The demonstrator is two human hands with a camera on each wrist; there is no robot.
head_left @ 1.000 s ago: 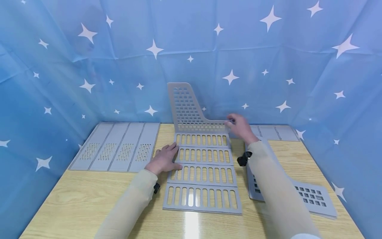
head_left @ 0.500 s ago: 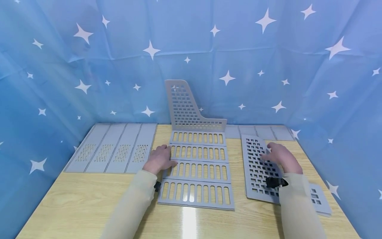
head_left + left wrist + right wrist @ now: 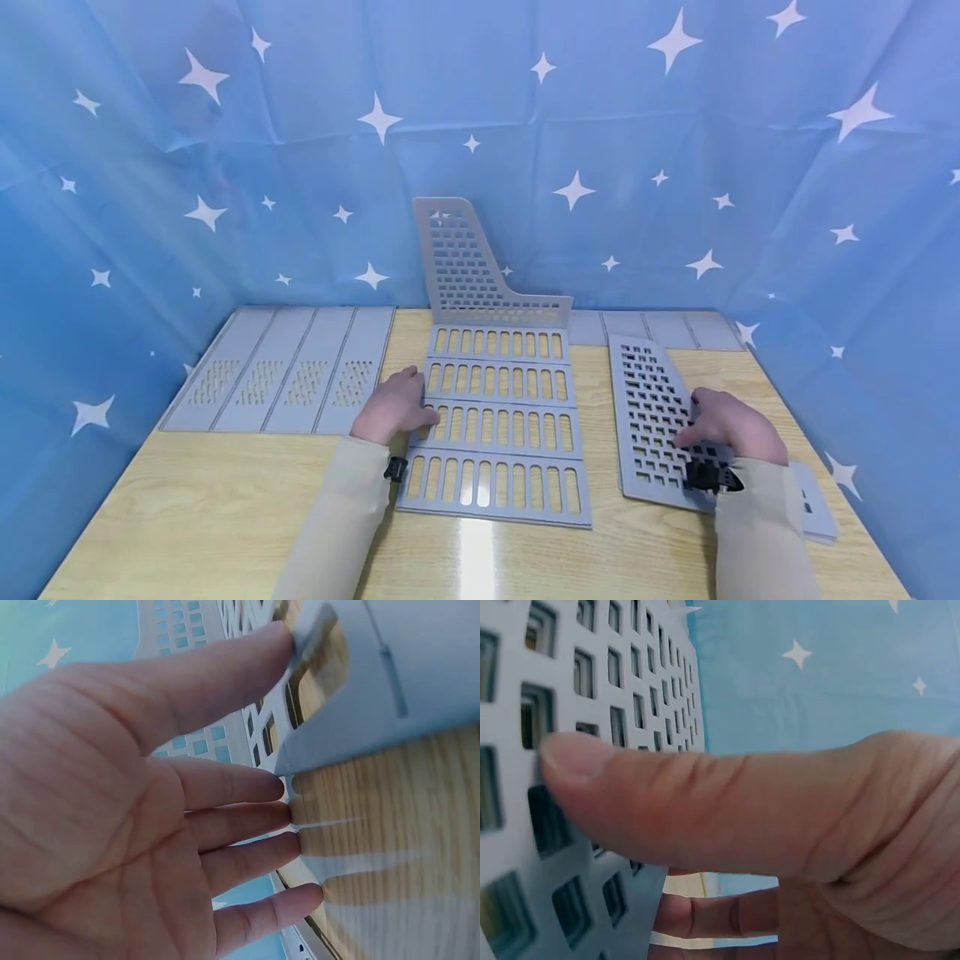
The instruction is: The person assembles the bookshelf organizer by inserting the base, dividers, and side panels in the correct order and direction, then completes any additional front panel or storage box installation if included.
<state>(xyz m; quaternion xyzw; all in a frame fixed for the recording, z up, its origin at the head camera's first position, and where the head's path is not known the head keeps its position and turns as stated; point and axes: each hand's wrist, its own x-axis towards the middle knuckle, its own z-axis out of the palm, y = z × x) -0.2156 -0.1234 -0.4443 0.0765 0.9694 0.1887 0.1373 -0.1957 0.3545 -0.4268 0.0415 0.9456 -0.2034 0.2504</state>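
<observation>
Grey panels with rows of rounded slots (image 3: 495, 517) lie in a column mid-table. My left hand (image 3: 393, 408) is at their left edge, its thumb on a slotted panel (image 3: 435, 660) and its straight fingers (image 3: 247, 851) reaching down to the wood. Behind the column, an L-shaped panel with small square holes (image 3: 428, 258) stands upright. To the right lies a matching L-shaped perforated panel (image 3: 626, 442), seemingly stacked on others. My right hand (image 3: 738, 425) pinches it at the inner corner: the thumb (image 3: 705, 810) is on its face, the fingers beyond its edge, partly hidden.
Flat grey panels with slanted hole patterns (image 3: 292, 333) lie in a row at the back left. Plain grey strips (image 3: 667, 330) line the back right. A blue star-printed curtain (image 3: 637, 125) hangs behind and at both sides of the wooden table (image 3: 187, 517).
My right hand has left the corner of the standing panel, moved right and down, and taken hold of the perforated panel lying there. My left hand has drawn slightly left, staying at the slotted panels.
</observation>
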